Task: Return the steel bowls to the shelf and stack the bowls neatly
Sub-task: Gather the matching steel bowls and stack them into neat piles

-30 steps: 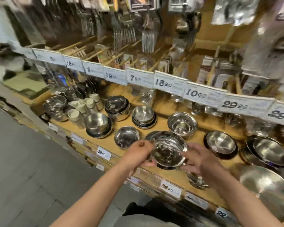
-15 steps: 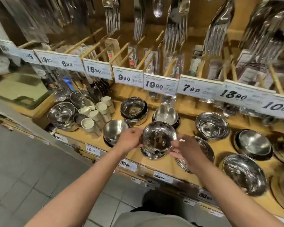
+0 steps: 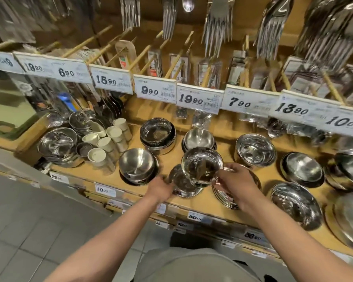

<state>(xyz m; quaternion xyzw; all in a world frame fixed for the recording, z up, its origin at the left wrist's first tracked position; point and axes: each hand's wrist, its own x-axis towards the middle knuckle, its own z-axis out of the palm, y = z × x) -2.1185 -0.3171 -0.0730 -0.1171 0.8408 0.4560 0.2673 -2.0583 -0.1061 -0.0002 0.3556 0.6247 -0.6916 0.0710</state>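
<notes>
Head view shows your left hand (image 3: 162, 187) has dropped off the steel bowl (image 3: 202, 166) to the stack (image 3: 181, 184) at the shelf (image 3: 204, 202) front edge, leaving your right hand (image 3: 235, 178) pinching its rim above, ready to nest it.

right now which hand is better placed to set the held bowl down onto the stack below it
Right. The right hand pinches the held bowl by its rim above the low stack, while the left hand rests on that stack.
</notes>
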